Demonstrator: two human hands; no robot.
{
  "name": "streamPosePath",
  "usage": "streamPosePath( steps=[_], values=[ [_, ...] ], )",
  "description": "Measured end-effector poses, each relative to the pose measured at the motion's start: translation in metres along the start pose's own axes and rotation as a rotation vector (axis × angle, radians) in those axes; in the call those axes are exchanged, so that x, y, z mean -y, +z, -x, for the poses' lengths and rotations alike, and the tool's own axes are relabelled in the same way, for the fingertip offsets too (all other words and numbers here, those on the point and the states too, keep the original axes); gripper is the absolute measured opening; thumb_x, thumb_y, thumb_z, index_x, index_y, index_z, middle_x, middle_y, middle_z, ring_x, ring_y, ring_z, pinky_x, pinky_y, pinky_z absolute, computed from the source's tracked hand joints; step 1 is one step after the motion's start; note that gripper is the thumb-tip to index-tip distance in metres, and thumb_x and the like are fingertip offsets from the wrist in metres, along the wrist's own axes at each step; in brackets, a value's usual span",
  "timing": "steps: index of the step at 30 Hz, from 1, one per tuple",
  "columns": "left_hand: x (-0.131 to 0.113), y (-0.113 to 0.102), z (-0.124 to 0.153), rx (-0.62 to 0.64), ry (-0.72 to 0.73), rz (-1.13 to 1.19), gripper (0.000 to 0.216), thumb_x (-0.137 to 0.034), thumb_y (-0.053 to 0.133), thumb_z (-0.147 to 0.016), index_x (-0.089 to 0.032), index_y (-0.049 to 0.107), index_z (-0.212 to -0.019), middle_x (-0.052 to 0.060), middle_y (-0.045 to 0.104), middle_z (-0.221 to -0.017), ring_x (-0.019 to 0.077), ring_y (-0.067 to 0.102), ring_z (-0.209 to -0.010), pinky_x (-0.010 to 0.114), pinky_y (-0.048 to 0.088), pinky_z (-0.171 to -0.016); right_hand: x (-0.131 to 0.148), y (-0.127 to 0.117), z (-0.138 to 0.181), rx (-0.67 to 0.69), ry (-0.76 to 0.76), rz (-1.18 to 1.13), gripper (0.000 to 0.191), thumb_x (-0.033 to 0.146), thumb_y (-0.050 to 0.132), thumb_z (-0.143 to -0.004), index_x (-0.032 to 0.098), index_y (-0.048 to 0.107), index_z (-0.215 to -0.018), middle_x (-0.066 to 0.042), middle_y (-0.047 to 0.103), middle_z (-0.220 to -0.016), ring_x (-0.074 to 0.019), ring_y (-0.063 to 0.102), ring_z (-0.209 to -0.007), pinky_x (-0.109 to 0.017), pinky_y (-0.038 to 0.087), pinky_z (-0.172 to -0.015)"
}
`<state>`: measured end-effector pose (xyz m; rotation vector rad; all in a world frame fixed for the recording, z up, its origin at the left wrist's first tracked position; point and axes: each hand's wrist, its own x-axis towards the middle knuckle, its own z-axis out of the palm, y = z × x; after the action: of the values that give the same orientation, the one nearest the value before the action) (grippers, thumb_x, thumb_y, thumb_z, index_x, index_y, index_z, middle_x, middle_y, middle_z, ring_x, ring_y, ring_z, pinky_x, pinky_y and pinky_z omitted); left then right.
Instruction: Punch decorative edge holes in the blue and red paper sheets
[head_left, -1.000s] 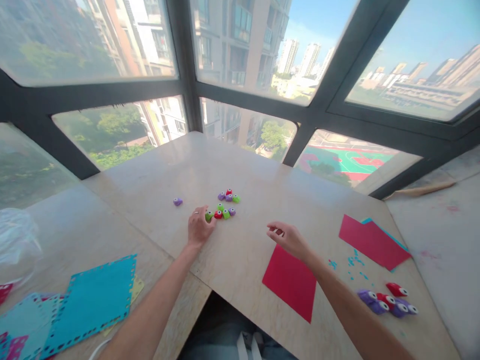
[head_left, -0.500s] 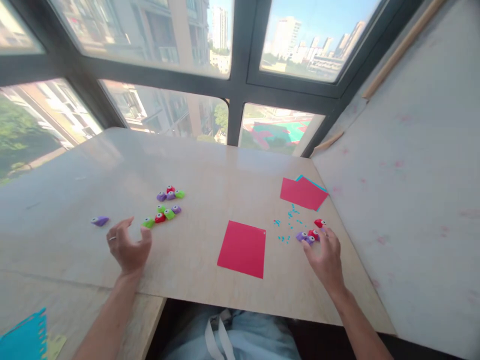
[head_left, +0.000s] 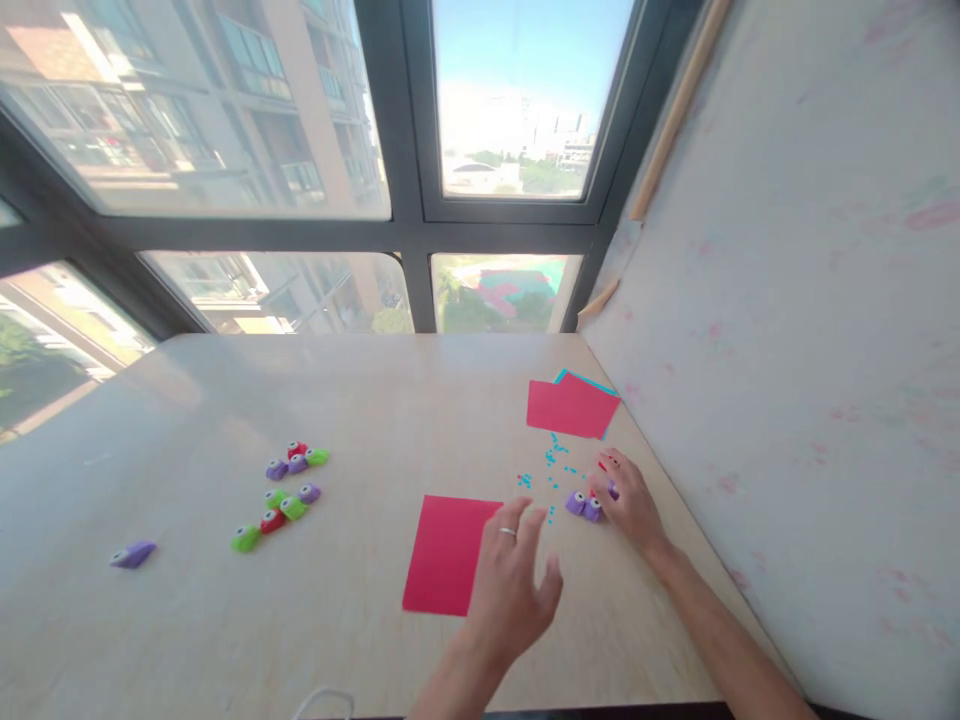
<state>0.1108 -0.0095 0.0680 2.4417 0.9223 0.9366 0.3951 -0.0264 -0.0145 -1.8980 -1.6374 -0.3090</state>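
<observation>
My left hand (head_left: 514, 575) hovers over the right edge of a red paper square (head_left: 442, 555), fingers apart with nothing in them. At the right, my right hand (head_left: 630, 500) curls its fingers round small red and purple eyed toys, partly hiding them. Two purple eyed toys (head_left: 583, 505) lie just left of its thumb. On the left of the table are two groups of similar toys: a red, purple and green group (head_left: 298, 460) and a longer row (head_left: 277, 512) below it. A lone purple eyed toy (head_left: 133, 555) lies farther left.
Tiny blue bits (head_left: 551, 458) are scattered between the red square and the right hand. Red and blue paper sheets (head_left: 574, 405) lie behind them. A patterned wall (head_left: 787, 400) borders the table on the right; windows (head_left: 495, 290) stand behind it.
My left hand has moved right, from beside the left toys to over the red paper. My right hand has shifted slightly over its toys. The view has turned and tilted up.
</observation>
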Motion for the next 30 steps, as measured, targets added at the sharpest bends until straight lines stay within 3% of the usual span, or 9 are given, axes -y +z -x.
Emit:
streamPosePath(
  steps=[4, 7, 10, 13, 19, 25, 30],
  values=[
    [-0.02, 0.068, -0.032, 0.229, 0.026, 0.011, 0.061, -0.018, 0.057, -0.078, -0.014, 0.043, -0.137, 0.019, 0.046, -0.142, 0.0347, 0.04, -0.134, 0.055, 0.042, -0.107, 0.001, -0.008, -0.006, 0.077, -0.101, 0.009, 0.028, 0.035, 0.048, -0.096, 0.018, 0.066, -0.106, -0.014, 0.062, -0.116, -0.0254, 0.054, -0.111, -0.042, 0.045, -0.098],
    [-0.026, 0.105, -0.045, 0.266, 0.054, -0.067, 0.065, -0.017, 0.057, -0.077, -0.008, 0.041, -0.139, 0.023, 0.041, -0.145, 0.0398, 0.032, -0.14, 0.059, 0.038, -0.108, 0.004, -0.015, -0.008, 0.112, -0.11, 0.071, 0.022, 0.03, 0.049, -0.094, 0.017, 0.067, -0.091, -0.014, 0.063, -0.106, -0.0248, 0.054, -0.102, -0.039, 0.045, -0.092],
    [-0.027, 0.128, -0.052, 0.244, 0.097, -0.13, 0.057, -0.017, 0.056, -0.079, -0.007, 0.046, -0.134, 0.022, 0.048, -0.138, 0.0369, 0.042, -0.131, 0.055, 0.042, -0.105, 0.008, -0.018, -0.008, 0.152, -0.089, 0.153, 0.016, 0.024, 0.052, -0.092, 0.016, 0.065, -0.088, -0.014, 0.064, -0.103, -0.0248, 0.054, -0.098, -0.037, 0.045, -0.087],
    [-0.021, 0.137, -0.056, 0.216, 0.118, -0.158, 0.048, -0.025, 0.06, -0.081, -0.009, 0.051, -0.126, 0.018, 0.057, -0.125, 0.0316, 0.054, -0.114, 0.049, 0.048, -0.096, 0.009, -0.021, -0.006, 0.188, -0.083, 0.209, 0.013, 0.024, 0.056, -0.089, 0.016, 0.065, -0.091, -0.013, 0.064, -0.107, -0.0253, 0.053, -0.098, -0.035, 0.044, -0.084],
    [-0.008, 0.136, -0.06, 0.225, 0.159, -0.178, 0.049, -0.041, 0.07, -0.08, -0.014, 0.052, -0.117, 0.011, 0.06, -0.109, 0.0271, 0.057, -0.097, 0.043, 0.052, -0.081, 0.009, -0.025, -0.003, 0.19, -0.116, 0.247, 0.014, 0.029, 0.058, -0.089, 0.017, 0.066, -0.091, -0.012, 0.065, -0.101, -0.0244, 0.052, -0.094, -0.034, 0.041, -0.08],
    [-0.007, 0.136, -0.065, 0.278, 0.159, -0.145, 0.046, -0.039, 0.074, -0.079, -0.015, 0.051, -0.111, 0.011, 0.058, -0.104, 0.0265, 0.059, -0.09, 0.039, 0.052, -0.074, 0.008, -0.027, -0.002, 0.16, -0.141, 0.254, 0.018, 0.03, 0.053, -0.091, 0.019, 0.061, -0.079, -0.009, 0.062, -0.085, -0.023, 0.052, -0.084, -0.032, 0.04, -0.074],
    [-0.009, 0.135, -0.062, 0.239, 0.12, -0.091, 0.033, -0.029, 0.066, -0.083, -0.016, 0.05, -0.108, 0.012, 0.056, -0.108, 0.0256, 0.059, -0.093, 0.038, 0.052, -0.076, 0.008, -0.029, -0.007, 0.141, -0.223, 0.246, 0.025, 0.03, 0.048, -0.093, 0.02, 0.056, -0.071, -0.006, 0.059, -0.073, -0.0203, 0.051, -0.075, -0.03, 0.036, -0.067]
  ],
)
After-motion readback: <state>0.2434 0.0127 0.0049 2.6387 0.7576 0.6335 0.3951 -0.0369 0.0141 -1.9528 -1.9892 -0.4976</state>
